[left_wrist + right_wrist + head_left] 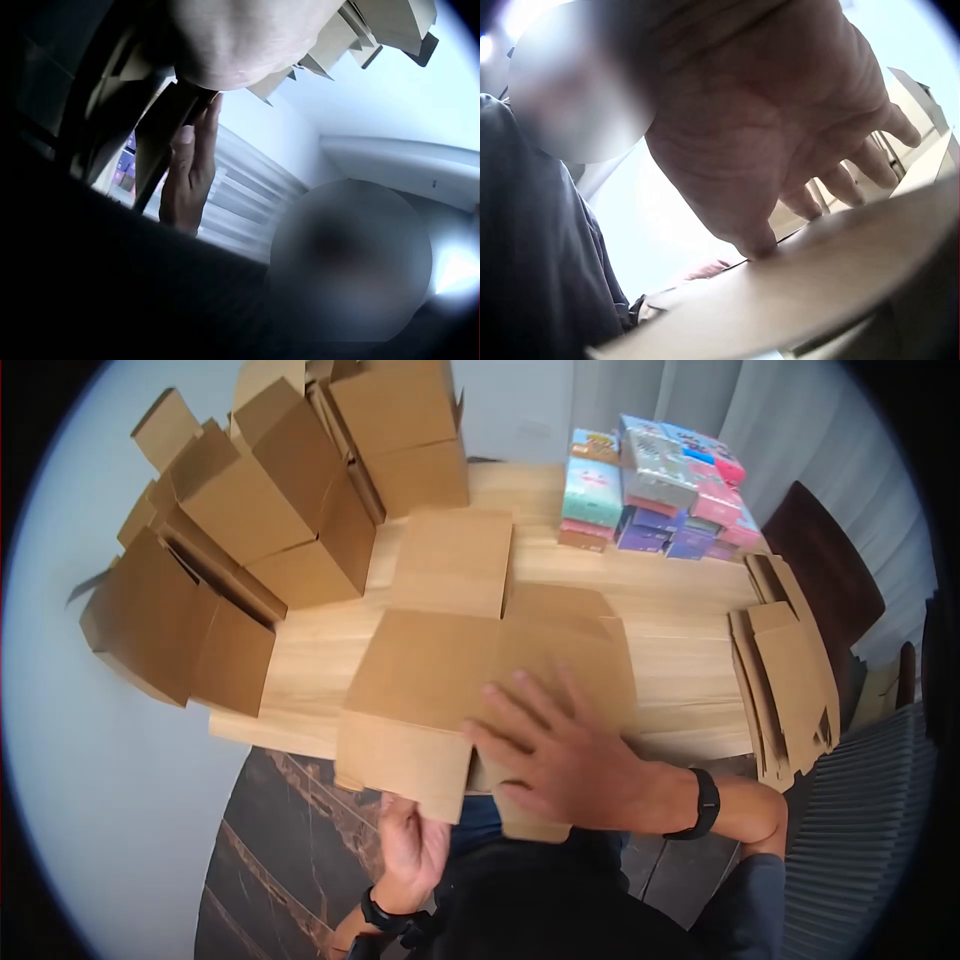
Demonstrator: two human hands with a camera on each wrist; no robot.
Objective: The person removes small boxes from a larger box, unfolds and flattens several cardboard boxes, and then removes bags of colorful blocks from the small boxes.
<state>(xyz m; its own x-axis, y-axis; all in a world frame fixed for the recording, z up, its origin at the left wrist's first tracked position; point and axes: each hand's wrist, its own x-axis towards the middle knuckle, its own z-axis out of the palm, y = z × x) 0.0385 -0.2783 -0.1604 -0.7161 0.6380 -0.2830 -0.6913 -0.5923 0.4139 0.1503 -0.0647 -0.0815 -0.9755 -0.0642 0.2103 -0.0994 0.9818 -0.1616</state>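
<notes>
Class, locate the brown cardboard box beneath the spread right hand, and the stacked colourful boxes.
Brown cardboard box point(440, 660), head view: broad panel.
Stacked colourful boxes point(658, 482), head view: silvery box near middle.

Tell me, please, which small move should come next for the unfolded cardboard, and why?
Perhaps lift the near-left flap upward with the left hand: that hand is at its lower edge, the flap is not yet folded up, and the right hand is spread over the cardboard.
</notes>
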